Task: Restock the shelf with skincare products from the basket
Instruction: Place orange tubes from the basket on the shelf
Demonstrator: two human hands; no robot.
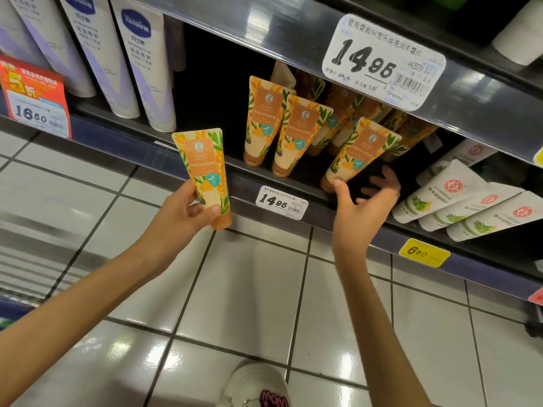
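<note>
My left hand (188, 208) grips an orange floral hand-cream tube (205, 174), cap down, in front of the shelf edge (235, 183). Several matching tubes stand on the shelf; two lean at the left (263, 118) (296, 133). A third tube (357, 152) tilts at the front right, and the thumb of my right hand (364, 202) touches its lower part. The fingers of that hand are spread and relaxed, not closed round it. The basket is out of view.
White Vaseline tubes (141, 63) stand at the left of the same shelf, white tubes with green print (458, 207) lie at the right. Price tags (282, 202) hang on the shelf rails. An upper shelf (382, 57) overhangs. Tiled floor and a white shoe (258, 386) lie below.
</note>
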